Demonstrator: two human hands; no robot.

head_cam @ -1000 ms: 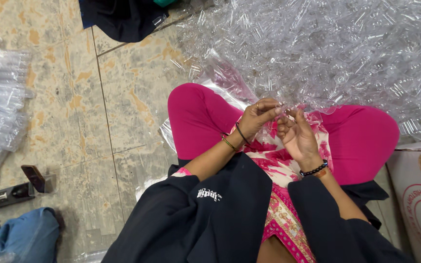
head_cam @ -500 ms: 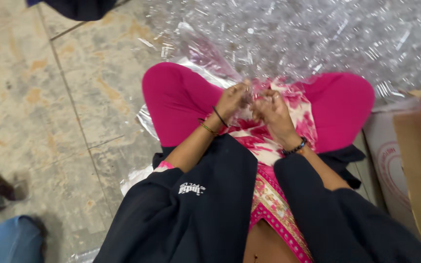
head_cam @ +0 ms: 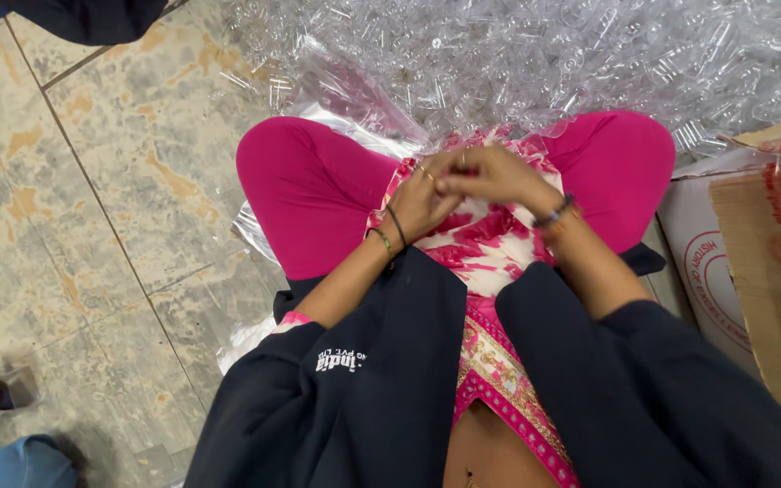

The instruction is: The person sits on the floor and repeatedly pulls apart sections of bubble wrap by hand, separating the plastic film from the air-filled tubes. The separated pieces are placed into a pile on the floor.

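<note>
Clear plastic pieces (head_cam: 544, 54) heaped ahead, brown cardboard box (head_cam: 775, 271) at right — red-printed, left hand (head_cam: 419, 203) meeting right hand (head_cam: 492, 176), fingers pressed together.

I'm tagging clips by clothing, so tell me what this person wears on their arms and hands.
Dark black sleeves pushed up the forearms, the left one with small white lettering. The left hand has a ring and thin dark and green bangles at the wrist; the right hand has a ring and a dark beaded bracelet.

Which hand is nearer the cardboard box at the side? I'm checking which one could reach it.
Right. The right hand is in the lap, on the side of the cardboard box but well apart from it; the left hand touches the right one, farther from the box.
</note>
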